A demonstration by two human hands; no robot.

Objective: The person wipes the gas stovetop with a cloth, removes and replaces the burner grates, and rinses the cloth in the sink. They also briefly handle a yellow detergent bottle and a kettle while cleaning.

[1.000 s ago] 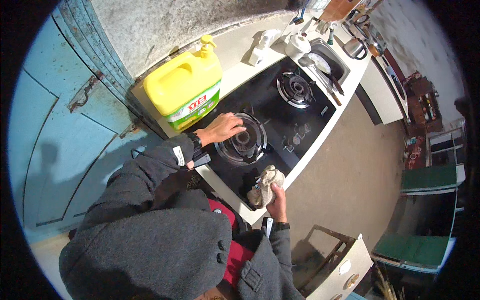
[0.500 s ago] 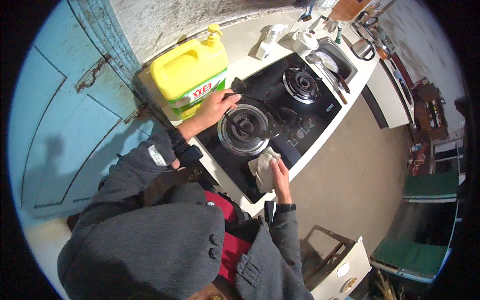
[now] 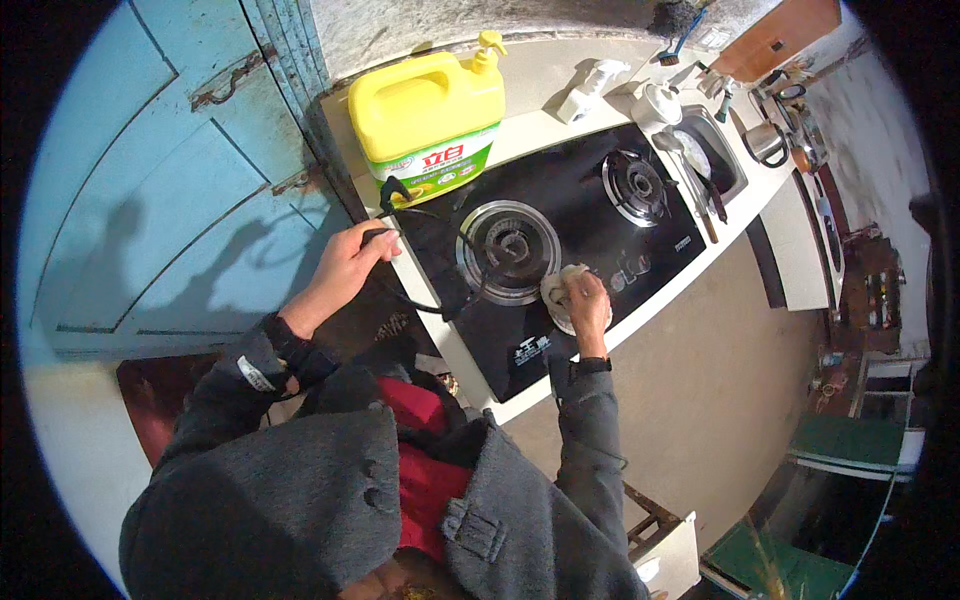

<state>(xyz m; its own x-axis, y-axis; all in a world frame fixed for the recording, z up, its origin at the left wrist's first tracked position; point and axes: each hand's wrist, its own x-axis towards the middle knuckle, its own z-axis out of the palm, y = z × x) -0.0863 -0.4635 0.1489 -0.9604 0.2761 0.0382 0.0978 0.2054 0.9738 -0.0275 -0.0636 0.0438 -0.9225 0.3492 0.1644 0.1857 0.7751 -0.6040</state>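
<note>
My left hand (image 3: 350,265) grips a black cast-iron pan support (image 3: 443,308), raised over the left front of the black glass cooktop (image 3: 510,360). The bare left burner (image 3: 513,243) with its shiny steel ring shows behind the support. My right hand (image 3: 590,308) is closed on a pale crumpled cloth (image 3: 560,290), pressed on the glass just right of that burner. The right burner (image 3: 638,187) has its support in place. A large yellow jug (image 3: 420,108) with a pump and green label stands behind the cooktop at its left end.
Along the back and right are a white spray bottle (image 3: 590,92), a white pot (image 3: 657,106), utensils and a sink (image 3: 738,155) with a kettle (image 3: 764,144) beyond. A blue door (image 3: 140,200) stands at left. A cream-topped piece of furniture (image 3: 665,555) is at lower right.
My left hand has lifted the support off the left burner and brought it toward the lower left. My right hand has moved the cloth up from the front corner toward that burner.
</note>
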